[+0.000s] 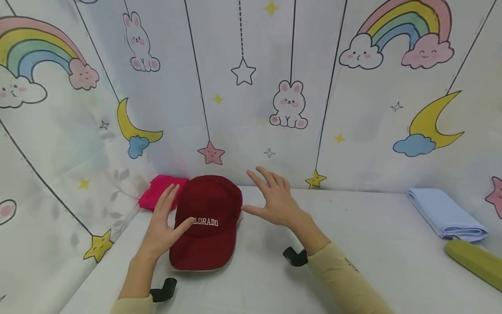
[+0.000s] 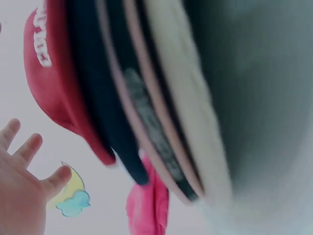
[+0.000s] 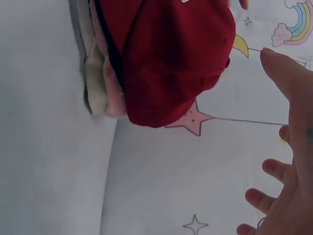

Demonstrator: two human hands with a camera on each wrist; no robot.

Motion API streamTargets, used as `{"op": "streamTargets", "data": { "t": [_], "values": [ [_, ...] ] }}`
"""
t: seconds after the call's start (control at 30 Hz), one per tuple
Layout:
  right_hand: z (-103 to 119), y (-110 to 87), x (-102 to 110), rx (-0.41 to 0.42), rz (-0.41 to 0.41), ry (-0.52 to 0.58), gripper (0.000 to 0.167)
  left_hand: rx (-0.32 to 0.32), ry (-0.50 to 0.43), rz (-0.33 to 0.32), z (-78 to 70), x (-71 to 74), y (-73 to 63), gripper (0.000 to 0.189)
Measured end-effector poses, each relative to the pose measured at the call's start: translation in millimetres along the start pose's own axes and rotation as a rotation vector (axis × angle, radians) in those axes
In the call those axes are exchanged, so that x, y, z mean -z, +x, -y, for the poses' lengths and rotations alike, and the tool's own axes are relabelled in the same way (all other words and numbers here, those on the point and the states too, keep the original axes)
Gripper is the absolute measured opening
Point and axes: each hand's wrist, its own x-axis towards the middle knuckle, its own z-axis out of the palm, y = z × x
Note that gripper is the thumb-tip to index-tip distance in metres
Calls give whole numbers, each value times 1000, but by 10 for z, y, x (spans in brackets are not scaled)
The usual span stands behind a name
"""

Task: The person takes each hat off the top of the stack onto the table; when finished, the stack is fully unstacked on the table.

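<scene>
A dark red baseball cap with white "COLORADO" lettering lies on top of a stack of caps, brim toward me. The left wrist view shows the edges of the caps beneath it, among them a navy cap and a cream one. My left hand is at the stack's left side with fingers spread, its thumb overlapping the lettering in the head view. Opposite it, my right hand hovers beyond the right side of the crown, fingers apart and thumb pointing at the cap. Neither hand grips anything.
Behind the caps at the left lies a bright pink cloth bundle. Folded light blue fabric sits at the far right, with a long olive-green object in front. A patterned curtain hangs along the back of the white table.
</scene>
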Motion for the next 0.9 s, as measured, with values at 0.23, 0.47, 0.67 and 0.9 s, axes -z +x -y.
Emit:
{"op": "streamTargets", "data": {
  "t": [0.23, 0.47, 0.67, 0.9],
  "values": [
    [124, 174, -174, -34, -10, 120, 89, 37, -47, 17, 132, -4, -20, 98],
    [279, 299, -344, -73, 8, 275, 89, 63, -86, 45, 240, 34, -69, 96],
    [353, 319, -466, -121, 3, 409, 88, 137, -121, 106, 283, 85, -120, 91],
    [403, 303, -567, -174, 69, 446, 83, 237, -64, 180, 288, 140, -127, 90]
  ]
}}
